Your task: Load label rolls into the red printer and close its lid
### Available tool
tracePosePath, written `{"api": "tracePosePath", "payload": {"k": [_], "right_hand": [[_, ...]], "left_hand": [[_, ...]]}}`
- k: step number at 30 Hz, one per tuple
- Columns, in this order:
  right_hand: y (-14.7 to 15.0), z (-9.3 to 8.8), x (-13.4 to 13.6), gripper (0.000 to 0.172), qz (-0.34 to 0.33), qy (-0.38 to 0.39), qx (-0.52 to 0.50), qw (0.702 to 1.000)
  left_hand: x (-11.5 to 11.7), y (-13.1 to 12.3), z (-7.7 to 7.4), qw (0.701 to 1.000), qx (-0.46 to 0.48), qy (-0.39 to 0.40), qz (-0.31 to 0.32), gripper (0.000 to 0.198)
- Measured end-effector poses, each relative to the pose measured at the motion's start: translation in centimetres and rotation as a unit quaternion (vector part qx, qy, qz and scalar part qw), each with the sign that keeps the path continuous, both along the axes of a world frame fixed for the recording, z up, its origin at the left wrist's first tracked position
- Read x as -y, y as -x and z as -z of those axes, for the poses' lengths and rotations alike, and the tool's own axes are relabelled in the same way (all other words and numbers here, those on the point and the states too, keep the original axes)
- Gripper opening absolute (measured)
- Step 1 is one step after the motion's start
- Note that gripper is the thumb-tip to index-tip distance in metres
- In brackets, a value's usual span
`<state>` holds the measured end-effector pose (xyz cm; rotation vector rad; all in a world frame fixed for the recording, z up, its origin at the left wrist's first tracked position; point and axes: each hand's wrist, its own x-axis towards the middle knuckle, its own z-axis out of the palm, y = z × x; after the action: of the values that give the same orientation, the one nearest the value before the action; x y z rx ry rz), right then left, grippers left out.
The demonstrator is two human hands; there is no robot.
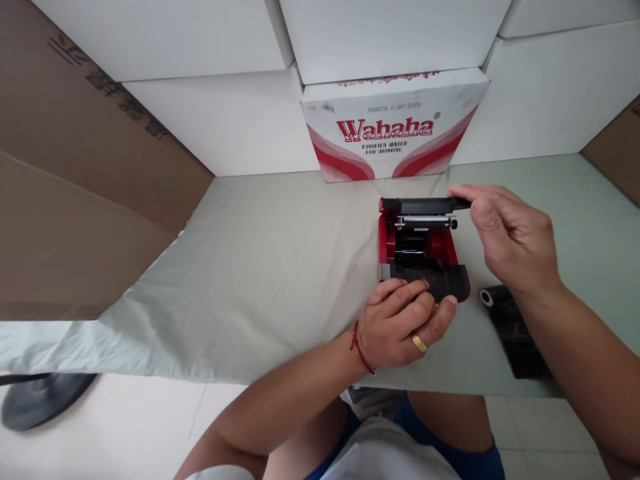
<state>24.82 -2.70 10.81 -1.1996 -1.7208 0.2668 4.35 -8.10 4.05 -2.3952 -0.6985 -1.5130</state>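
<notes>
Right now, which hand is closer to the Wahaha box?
Right. The right hand touches the raised black part of the red device, in front of the Wahaha box; the left hand is farther from the box, on the device's near black flap.

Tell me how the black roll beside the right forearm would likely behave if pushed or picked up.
The black roll may turn if nudged, since its visible end looks round, with a pale ring. The flat black stretch below it resembles loose film, so it would probably flop or trail when lifted. Its sheen suggests it could be slippery.
</notes>
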Motion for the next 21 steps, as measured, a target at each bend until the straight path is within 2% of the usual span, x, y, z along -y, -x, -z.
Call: {"api": "tracePosePath", "payload": {"k": [4, 8, 16, 19, 21], "right_hand": [[-0.6, 0.5, 1.9, 0.030, -0.039, -0.020, 0.031, 0.999], [-1.2, 1.3, 3.2, 0.037, -0.078, -0.024, 0.063, 0.995], [-1.3, 1.9, 3.7, 0.038, -0.082, -0.024, 0.076, 0.993], [-1.2, 2.3, 3.5, 0.037, -0.086, -0.038, 0.069, 0.993], [-1.1, 2.7, 3.5, 0.037, -0.085, -0.056, 0.065, 0.993]], "left_hand": [[0.0, -0.1, -0.1, 0.999, 0.025, -0.014, 0.018, 0.019], [0.2, 0.0, 0.1, 0.999, 0.040, 0.002, 0.008, 0.026], [0.9, 0.1, 0.2, 0.994, -0.055, 0.074, -0.065, 0.047], [1.0, 0.0, 0.0, 0.990, -0.058, 0.092, -0.088, 0.043], [0.9, -0.1, -0.2, 0.992, -0.048, 0.086, -0.078, 0.036]]}}
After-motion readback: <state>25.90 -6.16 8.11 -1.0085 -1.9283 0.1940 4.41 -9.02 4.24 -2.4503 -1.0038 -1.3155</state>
